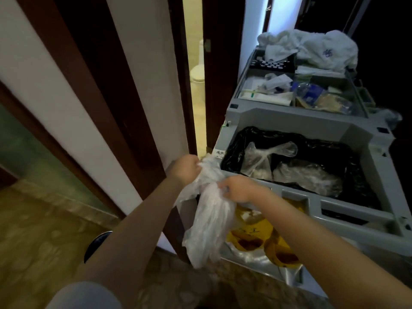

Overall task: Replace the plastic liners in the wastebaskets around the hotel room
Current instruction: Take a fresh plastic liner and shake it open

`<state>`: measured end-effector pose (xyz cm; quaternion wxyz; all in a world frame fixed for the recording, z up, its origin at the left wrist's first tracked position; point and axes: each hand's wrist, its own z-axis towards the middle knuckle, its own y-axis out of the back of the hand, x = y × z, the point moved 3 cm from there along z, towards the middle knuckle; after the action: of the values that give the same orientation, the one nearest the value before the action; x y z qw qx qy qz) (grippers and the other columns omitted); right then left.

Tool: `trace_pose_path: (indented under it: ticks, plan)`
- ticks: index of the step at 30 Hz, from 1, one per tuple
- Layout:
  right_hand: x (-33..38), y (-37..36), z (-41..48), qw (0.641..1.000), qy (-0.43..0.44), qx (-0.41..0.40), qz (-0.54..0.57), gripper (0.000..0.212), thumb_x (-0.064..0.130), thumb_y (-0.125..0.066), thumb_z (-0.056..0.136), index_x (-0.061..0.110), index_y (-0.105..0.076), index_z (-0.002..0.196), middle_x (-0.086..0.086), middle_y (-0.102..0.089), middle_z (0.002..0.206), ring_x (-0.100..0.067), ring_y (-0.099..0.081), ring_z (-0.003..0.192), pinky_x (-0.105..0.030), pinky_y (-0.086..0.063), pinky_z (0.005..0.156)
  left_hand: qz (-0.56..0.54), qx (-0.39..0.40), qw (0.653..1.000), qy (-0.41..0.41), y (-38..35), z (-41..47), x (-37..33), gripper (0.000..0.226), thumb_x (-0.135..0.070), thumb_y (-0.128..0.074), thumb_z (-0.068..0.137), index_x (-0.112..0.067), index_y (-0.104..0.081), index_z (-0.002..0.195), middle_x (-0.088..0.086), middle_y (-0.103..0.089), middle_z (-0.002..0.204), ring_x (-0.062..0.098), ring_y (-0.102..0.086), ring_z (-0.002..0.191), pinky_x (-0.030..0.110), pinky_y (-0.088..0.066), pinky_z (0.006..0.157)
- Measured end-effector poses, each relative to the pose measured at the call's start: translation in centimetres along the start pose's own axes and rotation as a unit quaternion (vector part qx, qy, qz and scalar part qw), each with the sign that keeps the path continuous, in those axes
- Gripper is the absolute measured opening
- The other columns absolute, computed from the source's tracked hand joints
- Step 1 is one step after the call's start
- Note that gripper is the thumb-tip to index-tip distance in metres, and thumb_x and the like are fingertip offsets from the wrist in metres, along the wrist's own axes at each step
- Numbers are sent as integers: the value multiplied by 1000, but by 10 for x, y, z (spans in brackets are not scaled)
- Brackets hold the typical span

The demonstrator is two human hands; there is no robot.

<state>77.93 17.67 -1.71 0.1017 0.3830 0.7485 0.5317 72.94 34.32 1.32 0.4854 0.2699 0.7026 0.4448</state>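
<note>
Much of the left side is tan marbled floor (33,230). Behind it, dark wood door frames (93,74) alternate with white wall panels (44,74). A narrow gap between two frames shows a lit bathroom and a white toilet (198,73).

Centre: the left hand (186,168) has its fingers curled tight round the bunched top of a clear plastic liner (211,219), just off the near-left corner of a grey housekeeping cart (301,117). The liner is crumpled and gathered. It hangs outside the cart and down past its near edge, the lower end loose above the floor. What it holds cannot be made out.

Just right of the left hand and lower, the right hand (238,190) grips the liner's neck with its fingers wrapped round the plastic, over the cart's near rim. Both forearms are bare.

Behind the hanging liner sits a yellow printed item (249,233) in the cart's lower part — its shape is unclear.

Right: the cart's large bin is lined with a black bag (323,143), and crumpled clear bags (307,177) lie inside it. Beyond the bin is a compartmented top tray (245,85) holding small packets and a squashed plastic bottle (310,90). White towels (323,47) are heaped at the far end, one with a blue embroidered mark.
</note>
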Motion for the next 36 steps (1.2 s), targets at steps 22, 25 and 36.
trace_pose_path:
  ticks: [22,25,36]
  plan:
    - [-5,27,-41,939,96,-307,126,43,30,-61,90,17,-45,127,-3,-39,129,-23,-48,110,-32,-44,81,-25,-287,949,131,73,-119,-40,18,-13,-49,87,-2,-64,84,9,-61,79,21,-55,74,30,-43,62]
    - [22,40,-60,900,160,-403,44,58,28,-72,80,13,-48,131,-12,-47,130,-29,-48,116,-42,-46,93,-46,-291,945,141,72,-145,-31,14,-12,-51,86,-9,-65,86,2,-62,80,17,-57,76,27,-43,67]
    - [219,-29,-112,899,389,-158,-123,38,38,-59,88,18,-59,120,-5,-64,113,-29,-54,111,-38,-41,87,-69,-259,926,264,56,-355,61,8,-17,-63,82,-9,-61,80,3,-58,77,16,-51,74,24,-36,56]
